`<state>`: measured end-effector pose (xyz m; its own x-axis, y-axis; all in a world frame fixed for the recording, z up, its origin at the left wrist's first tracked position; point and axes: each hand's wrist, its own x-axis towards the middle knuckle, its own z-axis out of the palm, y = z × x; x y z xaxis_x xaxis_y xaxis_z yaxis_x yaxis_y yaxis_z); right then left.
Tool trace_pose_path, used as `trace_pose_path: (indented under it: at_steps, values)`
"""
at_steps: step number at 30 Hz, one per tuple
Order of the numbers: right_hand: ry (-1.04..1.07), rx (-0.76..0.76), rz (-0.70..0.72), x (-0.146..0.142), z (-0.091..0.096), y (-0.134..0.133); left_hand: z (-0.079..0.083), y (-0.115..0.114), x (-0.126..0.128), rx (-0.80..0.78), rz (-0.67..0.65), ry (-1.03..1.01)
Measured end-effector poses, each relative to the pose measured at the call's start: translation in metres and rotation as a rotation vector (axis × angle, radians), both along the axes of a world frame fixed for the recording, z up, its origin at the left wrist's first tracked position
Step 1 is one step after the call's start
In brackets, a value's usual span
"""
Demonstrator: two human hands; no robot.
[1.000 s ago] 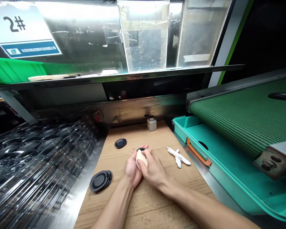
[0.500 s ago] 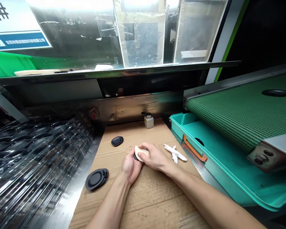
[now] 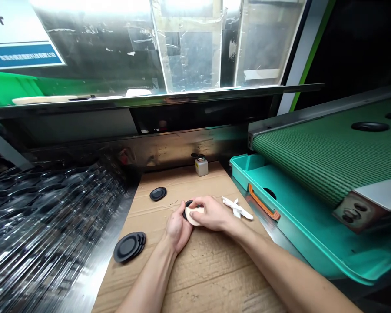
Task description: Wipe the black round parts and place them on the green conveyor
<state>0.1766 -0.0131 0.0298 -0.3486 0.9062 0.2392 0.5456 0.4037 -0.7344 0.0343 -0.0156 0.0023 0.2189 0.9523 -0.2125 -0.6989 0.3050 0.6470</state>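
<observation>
Over the middle of the cardboard sheet (image 3: 215,269), my left hand (image 3: 176,228) is closed around a black oval plastic part (image 3: 187,204), mostly covered by the hands. My right hand (image 3: 211,213) pinches a cream-coloured pad (image 3: 193,216) and presses it against that part. To the left lies a small stack of black oval parts (image 3: 128,248). Farther back is another black oval part (image 3: 158,194). A crumpled white tissue (image 3: 237,208) rests right of my right hand. Behind the hands stands a small square bottle (image 3: 201,166) with a metal-looking top.
On the left are stacked clear plastic trays (image 3: 48,226). At the right, a teal bin (image 3: 299,226) with an orange handle (image 3: 263,202) sits partly beneath a green conveyor belt (image 3: 319,152) carrying black oval parts (image 3: 370,126). A metal ledge (image 3: 182,99) crosses behind the work surface.
The cream pad has shifted down toward me across the black part, uncovering more of its far edge. The whole view has moved slightly.
</observation>
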Motion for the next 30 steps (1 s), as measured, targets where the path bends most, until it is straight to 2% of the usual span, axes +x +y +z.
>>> trace_pose_path:
  at_steps: [2,4,8,11,14,17,22,26,28,30]
  values:
    - [-0.002,-0.122,0.053,0.005,-0.002,0.004,0.0,-0.002,0.0,-0.009,0.009,-0.005]
    - [-0.001,-0.221,0.01,0.012,-0.005,0.009,0.0,-0.003,0.0,-0.011,0.011,0.002]
    - [0.189,-0.228,-0.087,0.013,-0.009,0.013,-0.003,-0.002,0.003,0.036,0.007,0.043]
    - [0.332,-0.229,-0.025,0.003,-0.012,0.01,-0.005,0.0,0.004,0.075,0.014,0.039]
    - [0.36,-0.338,0.039,-0.001,-0.015,0.008,-0.003,-0.001,0.004,0.039,0.027,0.044]
    - [0.338,-0.456,0.037,-0.001,-0.016,0.009,-0.002,-0.003,0.004,0.014,0.03,0.049]
    - [0.432,-0.365,-0.137,-0.003,-0.015,0.011,-0.003,0.0,0.004,0.017,0.049,0.038]
    - [0.265,-0.299,-0.276,0.0,-0.014,0.008,-0.002,0.0,0.003,-0.039,0.096,0.024]
    - [0.17,-0.271,-0.257,0.002,-0.013,0.005,-0.001,-0.001,0.003,-0.044,0.104,0.009]
    - [0.132,-0.254,-0.16,0.002,-0.011,0.003,-0.001,-0.002,0.004,-0.032,0.105,-0.006]
